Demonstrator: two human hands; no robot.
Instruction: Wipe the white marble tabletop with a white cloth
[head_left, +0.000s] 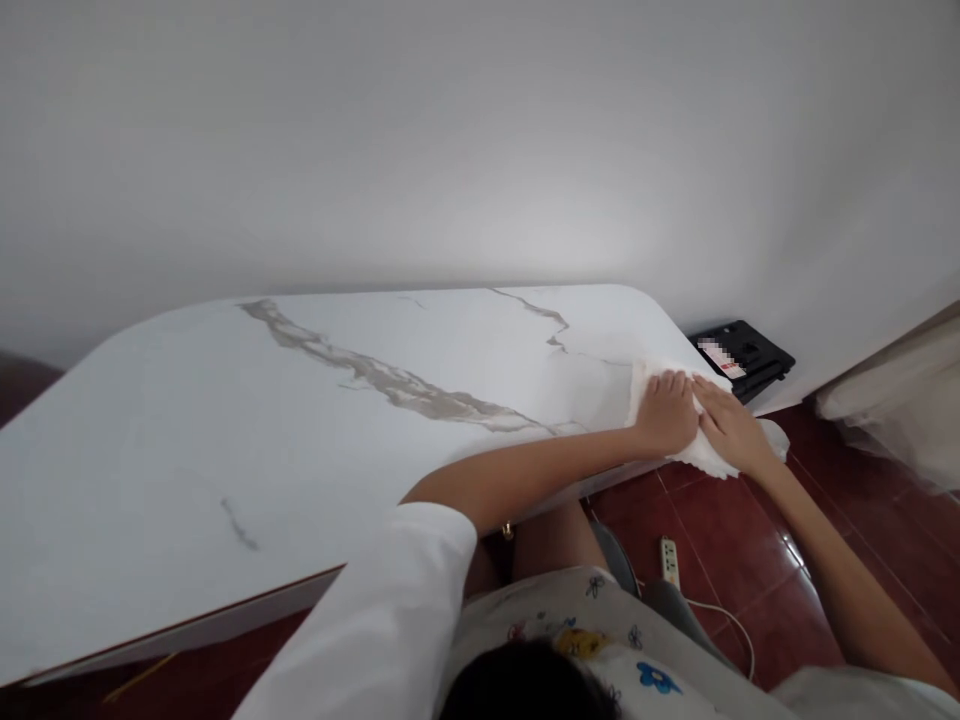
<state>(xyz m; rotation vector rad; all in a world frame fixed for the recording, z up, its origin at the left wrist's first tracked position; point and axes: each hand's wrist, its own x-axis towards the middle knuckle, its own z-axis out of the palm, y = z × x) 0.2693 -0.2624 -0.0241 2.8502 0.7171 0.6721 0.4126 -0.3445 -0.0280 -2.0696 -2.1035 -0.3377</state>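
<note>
A white cloth [705, 458] lies across the right end of a white marble-patterned table [315, 440], and part of it hangs past the edge. My left hand [666, 414] reaches across and presses down on the cloth with its fingers bent into it. Right beside it, my right hand [729, 424] holds the cloth at the table's edge, its fingertips close to those of the left. Both palms are hidden from view.
A pale wall [465, 150] stands behind the table. On the right, a black plastic case [761, 355] is beside the table. A power strip [670, 562] with a cord lies on the red tiled floor [705, 520]. Whitish fabric [900, 400] hangs at far right.
</note>
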